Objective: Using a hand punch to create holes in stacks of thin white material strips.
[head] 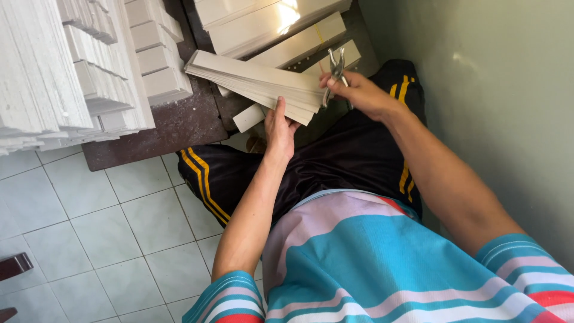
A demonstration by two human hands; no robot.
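This looks like a small home workshop: big stacks of white card strips (89, 66) fill the upper left, beside a tiled floor (107, 227) and a plain wall (502, 90).

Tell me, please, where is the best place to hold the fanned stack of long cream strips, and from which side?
Probably at its near end, from below and the side, where the left hand already pinches the stack of strips. The strips meet there and spread toward the far end, and the right hand works a metal punch at that same end.
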